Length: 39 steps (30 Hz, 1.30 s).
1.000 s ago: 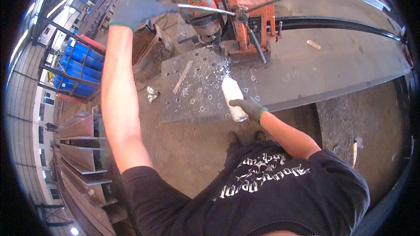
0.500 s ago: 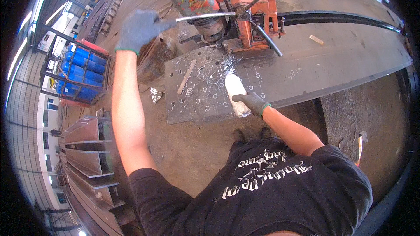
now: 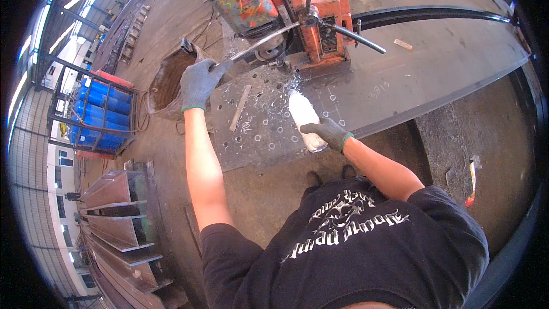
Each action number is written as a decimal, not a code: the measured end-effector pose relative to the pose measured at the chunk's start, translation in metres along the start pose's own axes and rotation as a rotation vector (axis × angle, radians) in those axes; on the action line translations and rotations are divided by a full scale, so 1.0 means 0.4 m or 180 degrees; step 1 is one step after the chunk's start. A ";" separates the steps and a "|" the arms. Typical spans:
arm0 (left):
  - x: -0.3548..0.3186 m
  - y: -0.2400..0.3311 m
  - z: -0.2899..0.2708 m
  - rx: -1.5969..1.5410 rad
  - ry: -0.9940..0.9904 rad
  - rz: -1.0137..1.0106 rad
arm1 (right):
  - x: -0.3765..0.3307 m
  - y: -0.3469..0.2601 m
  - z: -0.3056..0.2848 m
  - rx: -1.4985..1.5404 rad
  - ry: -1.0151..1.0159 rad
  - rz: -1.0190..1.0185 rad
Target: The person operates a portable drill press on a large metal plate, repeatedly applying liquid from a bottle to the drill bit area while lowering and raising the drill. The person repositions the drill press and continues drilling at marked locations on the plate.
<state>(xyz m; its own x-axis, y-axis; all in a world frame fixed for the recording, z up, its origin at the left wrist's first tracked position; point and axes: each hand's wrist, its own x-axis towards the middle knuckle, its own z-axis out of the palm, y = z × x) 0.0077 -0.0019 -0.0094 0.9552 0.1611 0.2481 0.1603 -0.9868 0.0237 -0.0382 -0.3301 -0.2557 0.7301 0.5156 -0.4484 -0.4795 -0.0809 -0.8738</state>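
My left hand (image 3: 198, 84), in a grey glove with a green cuff, is closed round the outer end of a feed lever (image 3: 263, 41) on an orange magnetic drill (image 3: 320, 43). The drill stands on a dark steel plate (image 3: 394, 88), which has drilled holes and chalk circles. My right hand (image 3: 328, 133), gloved alike, grips a white plastic bottle (image 3: 301, 111). The bottle is tilted, its narrow end towards the drill's chuck (image 3: 271, 51). Metal shavings and wet white spots lie around that end. The cutter's tip is hard to make out.
A flat strip (image 3: 240, 107) lies on the plate's left part, and a small tan piece (image 3: 403, 44) farther right. A rusty open container (image 3: 171, 83) stands beyond my left hand. Blue cylinders (image 3: 106, 109) in a rack and stacked steel beams (image 3: 120, 209) are at the left.
My left hand has come down and right, and the lever's outer end has swung downward with it. The bottle stays in my right hand, nearly in place. The view has shifted slightly.
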 end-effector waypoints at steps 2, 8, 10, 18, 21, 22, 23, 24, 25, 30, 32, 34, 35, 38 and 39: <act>0.001 -0.010 0.008 0.0091 0.0005 0.0044 | 0.021 0.022 0.000 -0.0015 -0.0096 0.0028; 0.004 -0.019 0.025 0.0130 0.0135 0.0107 | 0.045 0.073 0.011 0.0227 -0.0044 0.0176; 0.001 -0.018 0.025 0.0121 0.0126 0.0109 | 0.031 0.061 0.019 0.0232 0.0008 0.0276; -0.003 -0.023 0.033 0.0124 0.0139 0.0081 | 0.000 0.037 0.037 0.0206 0.0110 0.0235; -0.002 -0.029 0.038 0.0053 0.0204 0.0177 | 0.009 0.043 0.040 0.0263 0.0061 0.0260; -0.002 -0.028 0.038 0.0040 0.0223 0.0186 | 0.009 0.043 0.042 0.0298 0.0073 0.0240; -0.003 -0.026 0.040 0.0026 0.0243 0.0195 | 0.009 0.044 0.044 0.0333 0.0084 0.0221; -0.004 -0.026 0.040 0.0014 0.0264 0.0197 | 0.014 0.047 0.042 0.0316 0.0041 0.0251; -0.004 -0.026 0.038 0.0011 0.0236 0.0183 | 0.020 0.049 0.037 0.0300 -0.0002 0.0281; -0.007 -0.024 0.036 -0.0043 0.0234 0.0161 | 0.014 0.046 0.046 0.0074 0.0084 0.0251; -0.006 -0.025 0.035 -0.0008 0.0206 0.0143 | 0.023 0.056 0.045 0.0074 0.0088 0.0258; -0.004 -0.023 0.033 -0.0015 0.0156 0.0127 | 0.023 0.058 0.050 0.0117 0.0117 0.0167; -0.003 -0.022 0.032 -0.0042 0.0120 0.0118 | 0.024 0.059 0.051 0.0140 0.0134 0.0121; 0.004 -0.016 0.016 -0.0024 -0.0135 0.0135 | 0.043 0.059 0.037 0.0010 0.0060 0.0203; 0.009 -0.016 0.010 0.0002 -0.0244 0.0150 | 0.042 0.054 0.041 0.0001 0.0088 0.0229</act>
<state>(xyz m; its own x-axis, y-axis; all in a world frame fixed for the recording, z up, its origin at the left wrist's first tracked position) 0.0113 0.0051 -0.0126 0.9779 0.1154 0.1742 0.1149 -0.9933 0.0132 -0.0442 -0.3091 -0.2792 0.7069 0.4847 -0.5151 -0.5314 -0.1165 -0.8390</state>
